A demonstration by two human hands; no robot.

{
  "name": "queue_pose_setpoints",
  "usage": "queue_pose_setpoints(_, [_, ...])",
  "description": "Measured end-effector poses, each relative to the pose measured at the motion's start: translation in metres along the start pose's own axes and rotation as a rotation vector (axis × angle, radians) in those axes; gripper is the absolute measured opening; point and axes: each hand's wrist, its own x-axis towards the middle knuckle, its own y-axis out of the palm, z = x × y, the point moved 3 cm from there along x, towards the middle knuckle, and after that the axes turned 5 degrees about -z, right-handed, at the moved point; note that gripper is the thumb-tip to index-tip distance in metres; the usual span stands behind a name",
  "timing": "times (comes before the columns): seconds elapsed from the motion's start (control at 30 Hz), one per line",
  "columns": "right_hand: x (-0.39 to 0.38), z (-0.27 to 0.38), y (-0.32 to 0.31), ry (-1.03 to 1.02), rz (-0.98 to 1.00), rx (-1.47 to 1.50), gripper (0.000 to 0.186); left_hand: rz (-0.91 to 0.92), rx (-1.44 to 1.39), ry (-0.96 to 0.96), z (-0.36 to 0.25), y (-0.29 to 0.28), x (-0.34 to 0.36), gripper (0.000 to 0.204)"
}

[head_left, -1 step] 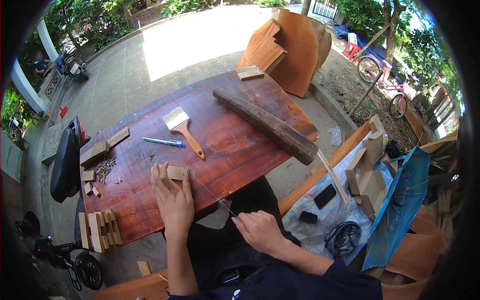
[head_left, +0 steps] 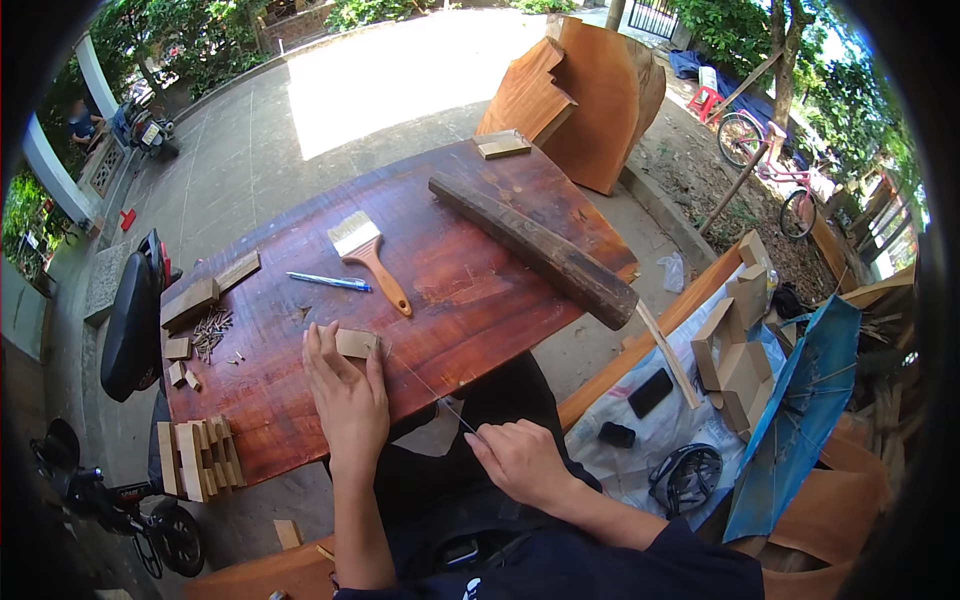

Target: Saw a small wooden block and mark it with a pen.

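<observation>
My left hand (head_left: 347,400) lies on the varnished wooden table (head_left: 290,400), gripping a small light wood block (head_left: 355,343) between thumb and fingers. In front of my body, past the near table edge, my right hand (head_left: 523,463) is closed around the end of a thin, straight tool (head_left: 424,383). Its narrow length runs from my right fist up to the block's right end; seen edge-on, its exact kind is unclear. A wide paintbrush (head_left: 372,265) with a wooden handle and a blue pen (head_left: 328,282) lie beyond my left hand.
A long dark timber (head_left: 535,250) crosses the table's right side. Wood offcuts (head_left: 190,305), a pile of small screws or nails (head_left: 211,332) and stacked wood pieces (head_left: 200,460) sit along the left. A blue umbrella (head_left: 800,420), phone (head_left: 651,393) and helmet (head_left: 686,478) are at right.
</observation>
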Motion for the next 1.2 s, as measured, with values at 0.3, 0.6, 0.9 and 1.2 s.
queue_pose_setpoints(0.3, [0.018,-0.001,-0.019,0.076,-0.024,-0.051,0.023,-0.017,0.023,0.015,0.001,0.013,0.008,0.062])
queue_pose_setpoints(0.6, [0.022,-0.005,-0.015,0.325,0.199,0.233,0.019,-0.051,-0.015,0.047,0.001,0.008,0.006,0.060])
queue_pose_setpoints(0.9, [0.018,-0.013,-0.010,0.421,0.176,0.452,0.029,-0.048,-0.004,0.037,0.000,0.006,0.006,0.059])
queue_pose_setpoints(1.2, [0.014,-0.013,-0.007,0.594,0.254,0.694,0.036,-0.052,0.016,0.066,0.000,0.008,0.006,0.059])
